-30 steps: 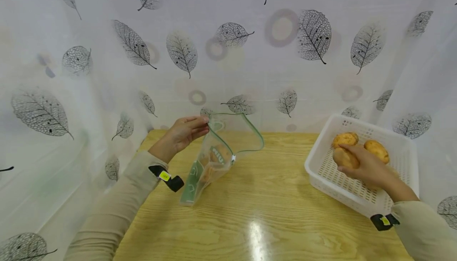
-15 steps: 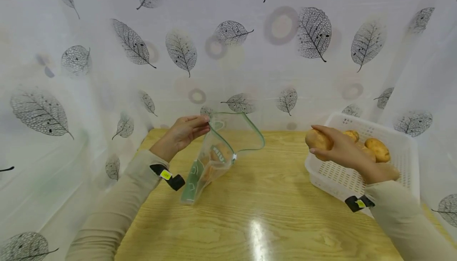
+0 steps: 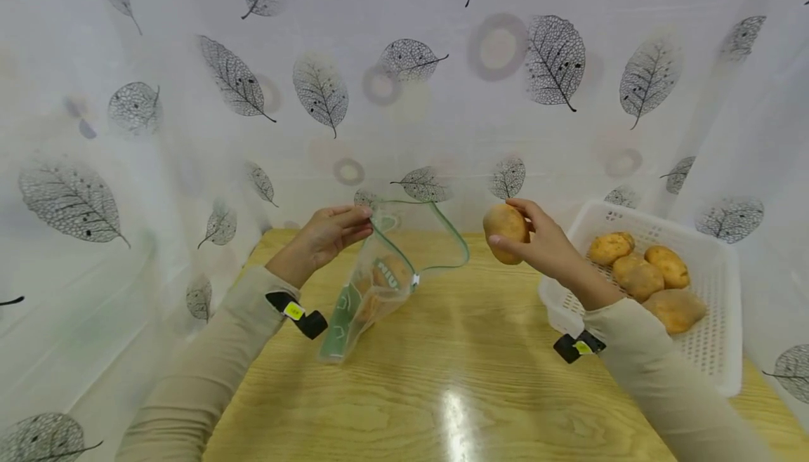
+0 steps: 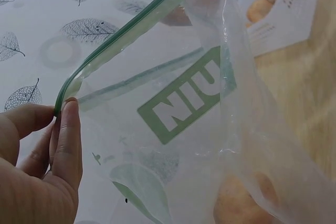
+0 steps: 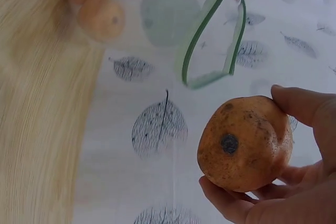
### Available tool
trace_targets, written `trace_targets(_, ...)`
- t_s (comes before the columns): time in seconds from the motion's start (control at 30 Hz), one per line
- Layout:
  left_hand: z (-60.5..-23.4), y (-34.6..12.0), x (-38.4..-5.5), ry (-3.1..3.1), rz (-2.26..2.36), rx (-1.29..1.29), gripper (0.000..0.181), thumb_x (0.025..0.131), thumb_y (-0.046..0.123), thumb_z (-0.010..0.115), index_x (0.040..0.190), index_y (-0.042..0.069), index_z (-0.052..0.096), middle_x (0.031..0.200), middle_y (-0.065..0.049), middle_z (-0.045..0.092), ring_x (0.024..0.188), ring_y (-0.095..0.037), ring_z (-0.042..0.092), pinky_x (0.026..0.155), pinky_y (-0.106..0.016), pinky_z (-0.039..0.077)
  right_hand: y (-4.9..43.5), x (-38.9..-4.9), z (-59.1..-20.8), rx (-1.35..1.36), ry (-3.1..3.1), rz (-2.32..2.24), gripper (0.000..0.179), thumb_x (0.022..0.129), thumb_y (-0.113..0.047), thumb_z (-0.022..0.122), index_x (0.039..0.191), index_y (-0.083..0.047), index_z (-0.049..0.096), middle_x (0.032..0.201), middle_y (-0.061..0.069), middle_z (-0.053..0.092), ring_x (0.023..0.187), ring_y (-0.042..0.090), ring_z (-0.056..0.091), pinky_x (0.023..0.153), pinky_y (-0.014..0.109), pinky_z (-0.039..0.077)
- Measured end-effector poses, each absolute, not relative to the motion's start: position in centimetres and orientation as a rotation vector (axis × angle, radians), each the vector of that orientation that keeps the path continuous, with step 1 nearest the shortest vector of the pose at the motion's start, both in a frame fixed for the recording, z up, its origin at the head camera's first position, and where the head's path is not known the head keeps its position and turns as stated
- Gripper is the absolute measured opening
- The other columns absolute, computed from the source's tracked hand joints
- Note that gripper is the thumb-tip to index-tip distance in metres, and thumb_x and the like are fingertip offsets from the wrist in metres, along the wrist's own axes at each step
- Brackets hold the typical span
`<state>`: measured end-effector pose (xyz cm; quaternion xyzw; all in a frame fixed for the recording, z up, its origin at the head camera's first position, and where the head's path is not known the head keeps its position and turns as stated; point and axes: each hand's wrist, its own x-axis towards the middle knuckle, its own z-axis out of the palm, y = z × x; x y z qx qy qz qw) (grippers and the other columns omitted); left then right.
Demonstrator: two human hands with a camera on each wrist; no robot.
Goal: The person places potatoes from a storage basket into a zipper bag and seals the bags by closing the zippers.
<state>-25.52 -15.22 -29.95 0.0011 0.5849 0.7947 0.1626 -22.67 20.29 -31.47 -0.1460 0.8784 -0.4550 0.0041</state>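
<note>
While the worktop (image 3: 505, 385) carries the white basket (image 3: 729, 350) at the right, the main hazard probably lies at the clear zip bag (image 3: 379, 272). The left hand (image 3: 325, 235) pinches the bag's rim at one side only, thumb against fingers; a slack pinch or a knock could fold the open mouth inward or let the leaning bag topple. The right hand (image 3: 546, 244) holds a single potato (image 3: 505, 230) above the worktop between basket and bag, thumb and fingers clamped around it; its rounded surface may slip if that grip loosens. Contact with the small slider (image 3: 415, 280) could jerk the rim free.

Count, in descending size: worktop, one; basket, one; bag, one; hands, two; potatoes (image 3: 637, 276), four visible in the basket, one in the right hand, at least two inside the bag (exact number cannot be told); slider, one.
</note>
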Motion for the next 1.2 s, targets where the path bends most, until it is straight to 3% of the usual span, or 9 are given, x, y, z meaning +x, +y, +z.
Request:
trace_targets(0.2, -30.0, -15.1, -25.5, 1.668, 2.272, 0.011, 0.022, 0.097, 0.002, 0.054, 0.086, 0.008, 0.071, 0.081, -0.003, 0.067, 0.074, -0.012, 0.068, 0.074, -0.019, 0.060, 18.1, -23.0, -31.2, -0.402, 2.524, -1.700, 0.077, 0.091, -0.028, 0.066, 0.152, -0.013, 0.022, 0.152, 0.017, 0.022, 0.133, 0.039, 0.035, 0.095, 0.057, 0.050)
trace_targets(0.6, -29.9, -14.8, -25.6, 1.646, 2.271, -0.001, 0.023, 0.097, 0.001, 0.054, 0.084, 0.008, 0.072, 0.081, -0.004, 0.068, 0.073, -0.013, 0.068, 0.073, -0.020, 0.060, 14.8, -23.4, -30.8, -0.412, 2.484, -1.762, 0.072, 0.090, -0.026, 0.067, 0.150, -0.010, 0.030, 0.146, 0.017, 0.035, 0.129, 0.035, 0.039, 0.096, 0.054, 0.051)
trace_targets(1.2, -30.0, -14.6, -25.8, 1.657, 2.272, 0.015, 0.023, 0.098, 0.001, 0.052, 0.085, 0.008, 0.071, 0.081, -0.003, 0.067, 0.073, -0.012, 0.067, 0.074, -0.019, 0.060, 11.4, -23.0, -32.3, -0.350, 2.599, -1.827, 0.075, 0.089, -0.026, 0.071, 0.148, -0.006, 0.029, 0.146, 0.018, 0.036, 0.130, 0.035, 0.040, 0.099, 0.055, 0.048)
